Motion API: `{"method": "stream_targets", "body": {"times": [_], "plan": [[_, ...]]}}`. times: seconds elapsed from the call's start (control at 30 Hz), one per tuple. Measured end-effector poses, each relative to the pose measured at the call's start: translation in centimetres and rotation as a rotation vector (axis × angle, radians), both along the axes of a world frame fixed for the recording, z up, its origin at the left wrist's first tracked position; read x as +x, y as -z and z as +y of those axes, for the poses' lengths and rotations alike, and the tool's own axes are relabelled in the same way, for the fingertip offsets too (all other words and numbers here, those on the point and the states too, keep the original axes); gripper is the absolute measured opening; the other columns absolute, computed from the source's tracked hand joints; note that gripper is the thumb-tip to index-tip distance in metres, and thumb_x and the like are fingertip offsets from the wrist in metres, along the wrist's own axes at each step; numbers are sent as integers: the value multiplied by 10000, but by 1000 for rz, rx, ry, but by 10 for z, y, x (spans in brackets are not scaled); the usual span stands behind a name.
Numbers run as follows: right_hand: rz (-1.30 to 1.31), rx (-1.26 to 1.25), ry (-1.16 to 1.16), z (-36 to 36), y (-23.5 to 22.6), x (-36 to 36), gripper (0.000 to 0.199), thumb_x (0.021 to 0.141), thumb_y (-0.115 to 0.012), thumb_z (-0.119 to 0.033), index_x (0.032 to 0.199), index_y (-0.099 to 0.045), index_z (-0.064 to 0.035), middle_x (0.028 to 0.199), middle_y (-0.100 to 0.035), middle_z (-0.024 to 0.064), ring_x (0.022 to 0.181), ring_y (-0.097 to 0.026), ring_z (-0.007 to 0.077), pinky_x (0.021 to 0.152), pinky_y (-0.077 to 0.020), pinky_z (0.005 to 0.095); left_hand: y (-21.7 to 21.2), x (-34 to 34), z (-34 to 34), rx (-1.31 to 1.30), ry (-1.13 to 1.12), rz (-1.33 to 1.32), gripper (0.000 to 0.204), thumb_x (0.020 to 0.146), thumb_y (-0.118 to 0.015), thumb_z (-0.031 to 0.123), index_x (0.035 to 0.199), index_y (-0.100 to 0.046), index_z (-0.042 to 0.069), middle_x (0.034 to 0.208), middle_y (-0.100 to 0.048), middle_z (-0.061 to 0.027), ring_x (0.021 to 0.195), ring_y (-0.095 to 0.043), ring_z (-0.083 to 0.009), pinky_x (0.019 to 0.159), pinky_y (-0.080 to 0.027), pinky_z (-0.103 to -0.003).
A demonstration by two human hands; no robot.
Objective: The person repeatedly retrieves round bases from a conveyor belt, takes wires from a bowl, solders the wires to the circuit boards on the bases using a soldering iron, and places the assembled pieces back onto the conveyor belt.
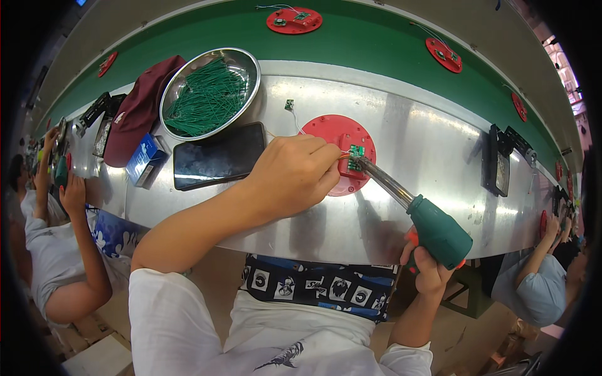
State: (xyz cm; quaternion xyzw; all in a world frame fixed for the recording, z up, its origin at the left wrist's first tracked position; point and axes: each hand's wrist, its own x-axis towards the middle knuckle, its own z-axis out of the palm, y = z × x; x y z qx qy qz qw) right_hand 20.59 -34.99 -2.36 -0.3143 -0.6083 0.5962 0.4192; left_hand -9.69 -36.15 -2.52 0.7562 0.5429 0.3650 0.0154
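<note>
My right hand (429,271) grips a green-handled soldering gun (440,233). Its metal tip reaches the small green circuit board (357,152) on a round red plastic disc (321,128). My left hand (296,172) is closed in a pinch beside that board, on thin wires (343,155) that run to it. The exact grip of those fingertips is partly hidden. From the disc's far left edge a white wire leads to a second tiny board (289,104) lying on the metal table (401,125).
Left of my forearm lie a black smartphone (219,156), a blue box (146,160), a maroon cap (135,116) and a metal bowl (257,88) of green wires. A black stand (499,163) is at right. A green belt (370,37) carries red discs. People work on both sides.
</note>
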Motion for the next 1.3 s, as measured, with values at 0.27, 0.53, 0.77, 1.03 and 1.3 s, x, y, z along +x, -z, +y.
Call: {"method": "stream_targets", "body": {"times": [0.27,0.53,0.77,1.03,1.3], "plan": [[27,-93,22,12,4,0,517,893,-594,-219,1242,-463,139,872,-586,205,489,-570,228,399,-470,307,4,2,3,25,0,-11,66,762,-676,39,805,-634,11,661,-586,-105,588,-605,-272,526,-493,-394],[183,-93,94,11,10,7,555,887,-643,-203,1308,-465,111,966,-621,258,487,-579,257,422,-486,315,5,-1,4,38,8,-34,67,775,-664,77,808,-624,35,657,-573,-93,595,-601,-277,527,-492,-408],[161,-43,62,6,14,6,495,886,-655,-173,1273,-523,107,1001,-633,243,555,-602,241,446,-498,312,2,0,4,25,14,-69,81,747,-684,-2,824,-658,7,679,-604,-114,582,-606,-266,542,-499,-367],[119,-60,4,5,7,3,429,880,-687,-134,1233,-578,86,1001,-641,214,599,-602,213,470,-494,296,2,-1,5,27,17,-81,72,747,-678,-4,813,-654,11,676,-604,-110,576,-603,-260,538,-495,-361],[119,-58,4,7,8,4,433,881,-674,-109,1252,-566,86,1006,-647,206,609,-601,206,471,-498,299,0,-1,6,7,15,-76,75,750,-682,0,820,-658,7,680,-611,-113,578,-606,-258,538,-495,-358]]}}
